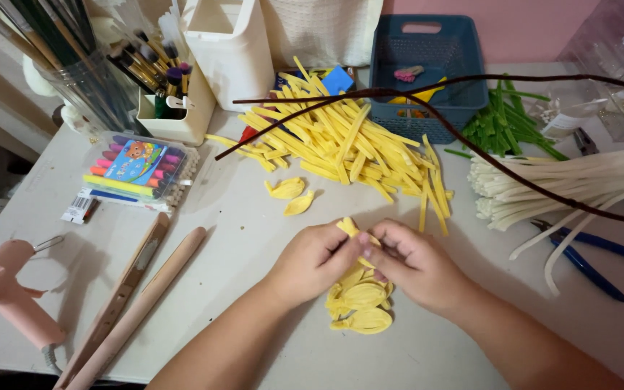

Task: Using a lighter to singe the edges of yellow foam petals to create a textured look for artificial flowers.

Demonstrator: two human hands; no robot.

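Past the pink glue gun at the table's left edge lies bare tabletop, then the left hand and right hand together pinch a yellow petal above the petal pile, blue pliers rightward.

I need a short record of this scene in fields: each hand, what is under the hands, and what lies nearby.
left hand: pinches a yellow strip together with the right hand
right hand: on the same strip
under hands: heap of yellow petals on the table
behind: pile of yellow strips
right side: white stems, blue pliers
far left: pink glue gun
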